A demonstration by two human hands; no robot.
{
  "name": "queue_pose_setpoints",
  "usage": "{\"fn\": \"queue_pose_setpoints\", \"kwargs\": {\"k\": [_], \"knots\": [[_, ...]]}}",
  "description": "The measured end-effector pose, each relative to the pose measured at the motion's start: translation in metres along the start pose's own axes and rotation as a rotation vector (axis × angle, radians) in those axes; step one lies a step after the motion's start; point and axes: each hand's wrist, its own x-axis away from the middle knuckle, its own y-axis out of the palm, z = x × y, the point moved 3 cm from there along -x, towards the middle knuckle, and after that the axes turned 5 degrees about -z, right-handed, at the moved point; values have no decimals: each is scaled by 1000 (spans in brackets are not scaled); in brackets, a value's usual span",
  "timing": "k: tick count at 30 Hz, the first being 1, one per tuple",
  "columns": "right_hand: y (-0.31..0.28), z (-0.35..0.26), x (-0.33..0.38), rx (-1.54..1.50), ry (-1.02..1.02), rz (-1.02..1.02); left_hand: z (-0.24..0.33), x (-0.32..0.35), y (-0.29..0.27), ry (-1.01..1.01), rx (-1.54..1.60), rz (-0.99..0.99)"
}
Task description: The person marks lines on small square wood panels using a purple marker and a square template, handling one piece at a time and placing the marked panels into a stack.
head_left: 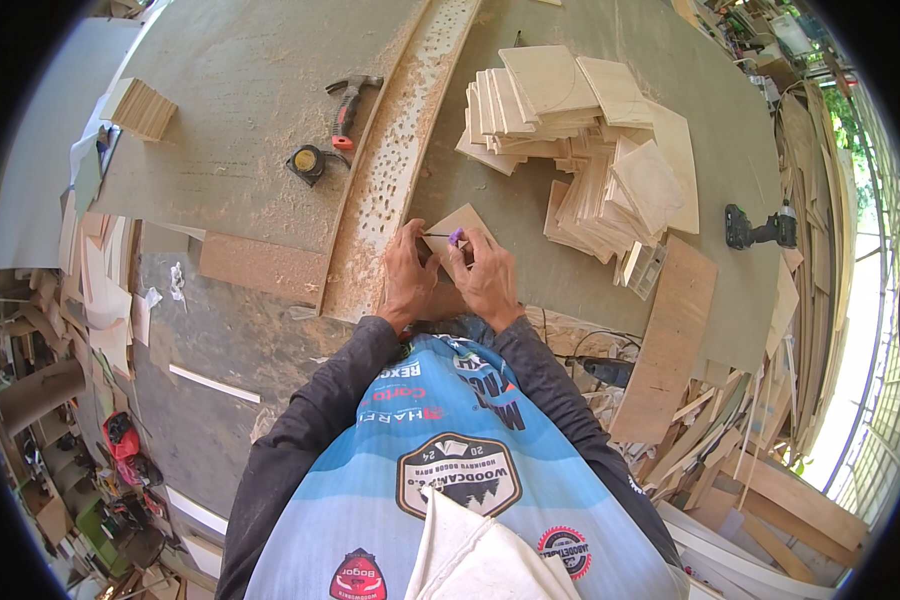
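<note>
Near the bench's front edge, my left hand [407, 275] and my right hand [483, 278] are close together with bent fingers. Between them runs a thin dark rod with a purple end [457, 238], too small to name for sure. My left fingertips pinch the dark side, while those of my right hand close around the purple part. Just beyond and partly under the hands lies a small square plywood piece [463, 217]. To the right, many similar thin plywood pieces [630, 185] are stacked in a leaning, curved heap.
A sawdust-covered board [395, 150] with many holes crosses the bench [270, 40]. A claw hammer [346, 110] and tape measure [307, 164] lie left of it. A wood block stack [140, 110] sits farther left; a cordless drill [760, 227] and brown board [670, 335] lie right.
</note>
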Motion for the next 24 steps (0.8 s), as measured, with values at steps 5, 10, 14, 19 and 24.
{"fn": "queue_pose_setpoints", "kwargs": {"k": [5, 10, 14, 19, 24], "knots": [[0, 0, 0, 7, -24, 17, -2, 0, 0, 50, -25, 21], [1, 1, 2, -18, -26, -2, 0, 1, 0, 75, -59, 28], [-2, 7, 0, -90, -3, -8, 2, 2, 0, 71, -73, 16], [-2, 15, 0, -93, 11, -18, 4, 2, -1, 66, -53, 11], [-4, 10, 1, -51, -7, -19, -2, 1, 0, 142, -126, 47]]}}
